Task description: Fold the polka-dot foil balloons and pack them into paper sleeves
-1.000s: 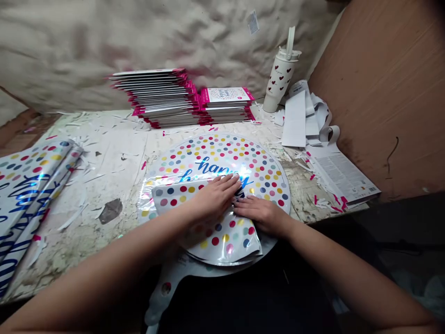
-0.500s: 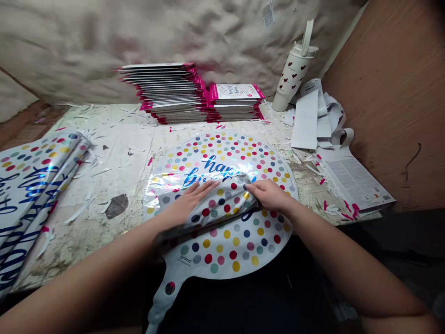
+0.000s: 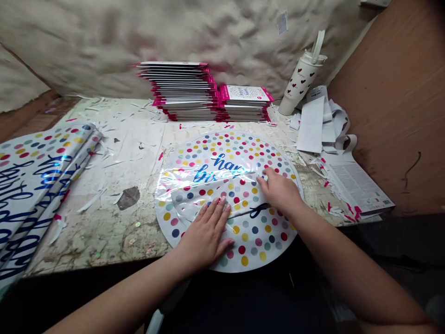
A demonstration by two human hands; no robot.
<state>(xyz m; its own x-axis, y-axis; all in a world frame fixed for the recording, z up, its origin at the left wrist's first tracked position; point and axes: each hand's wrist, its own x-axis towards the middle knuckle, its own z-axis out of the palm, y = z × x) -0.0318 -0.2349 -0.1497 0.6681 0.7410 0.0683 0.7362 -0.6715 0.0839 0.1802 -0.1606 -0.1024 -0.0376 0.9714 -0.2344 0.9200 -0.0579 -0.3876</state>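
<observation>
I'd press evenly with my left hand point(image 3: 202, 239) – open, fingers spread on the fold point(image 3: 239, 191), which lies on the round foil point(image 3: 266, 239) over the table point(image 3: 100, 232) – and steady its right end with my right hand point(image 3: 282, 191), curled there, grip unclear.
</observation>
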